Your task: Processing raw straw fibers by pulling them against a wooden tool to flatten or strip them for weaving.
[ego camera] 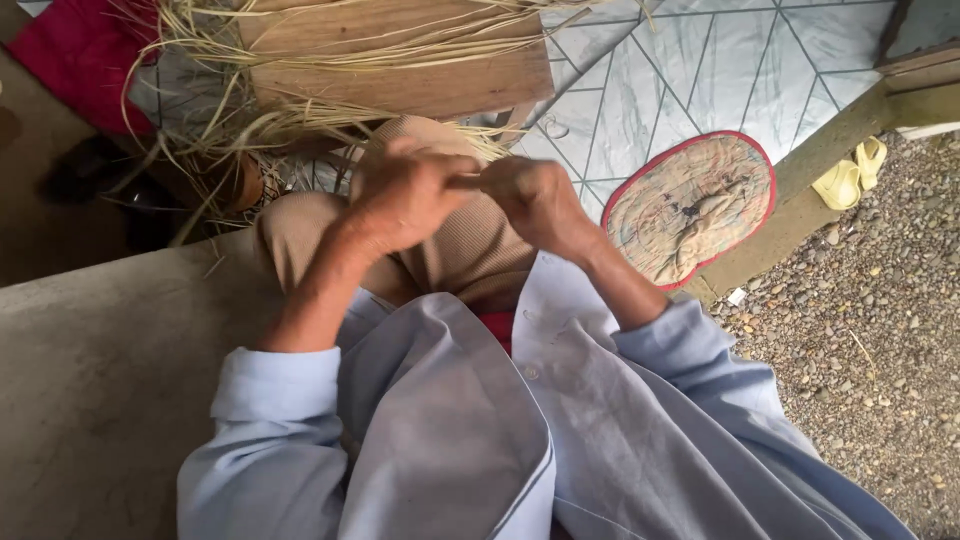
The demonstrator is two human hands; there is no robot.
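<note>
Tiled floor point(700, 70) lies beyond the knees. Left hand point(405, 195) and right hand point(535, 195), curled together, pinch a straw strand point(463, 181), seemingly twisting it; next needs steady tension.

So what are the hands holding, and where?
Both the left hand and right hand pinch something thin between them, maybe a straw strand; it's too blurred to tell where.

Both hands are motion-blurred — the left hand point(400, 200) and right hand point(535, 195) meet, but what sits in either grip cannot be told. The wooden board point(400, 60) and red cloth point(80, 50) are cut off by the top edge. The yellow object point(848, 175) is too small to identify — perhaps folded material.
</note>
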